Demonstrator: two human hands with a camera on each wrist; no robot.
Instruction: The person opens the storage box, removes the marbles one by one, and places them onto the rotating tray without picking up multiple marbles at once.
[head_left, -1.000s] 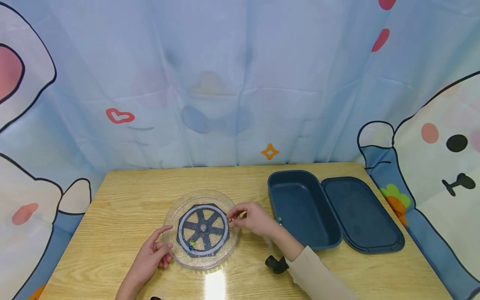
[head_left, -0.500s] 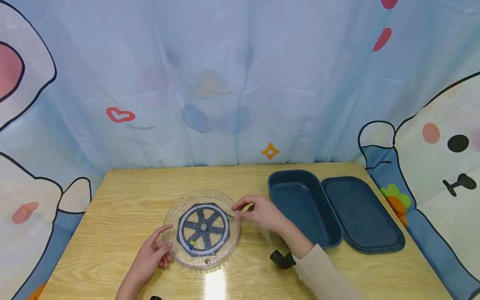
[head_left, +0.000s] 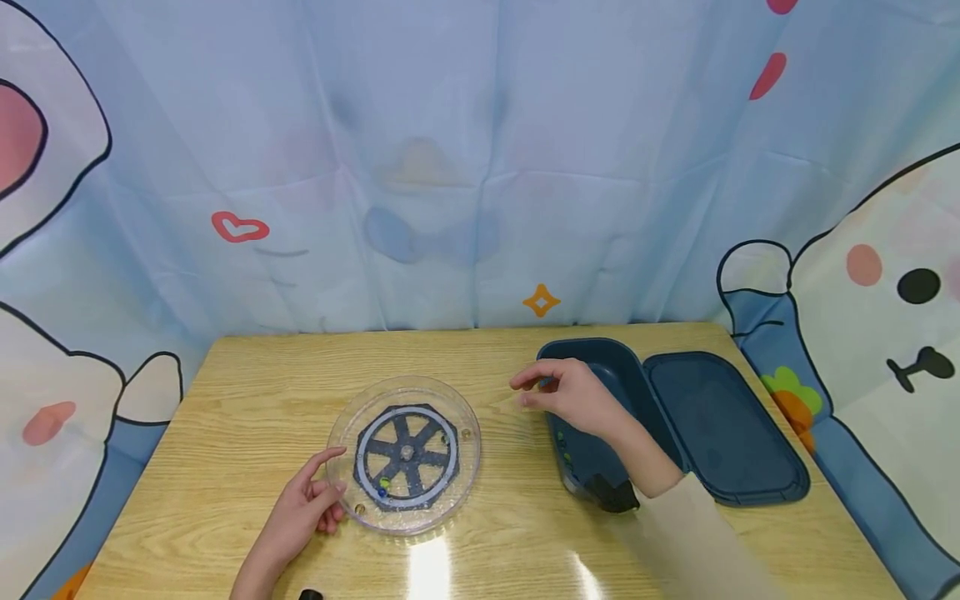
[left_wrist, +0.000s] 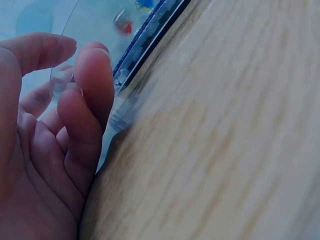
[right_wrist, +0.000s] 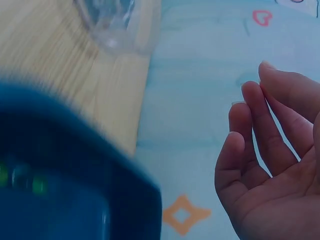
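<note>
Marbles [head_left: 384, 484] lie in the clear dish [head_left: 466, 471] and the blue tub [head_left: 592, 454].

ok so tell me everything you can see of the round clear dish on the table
The clear round dish is shallow and looks like plastic. In its middle shows a dark octagonal shape with six spokes, a pale ring and a small hub. A few small marbles show in it, including green and blue. It sits flat on the wooden table, left of the blue box; the left hand holds its left edge.
</note>
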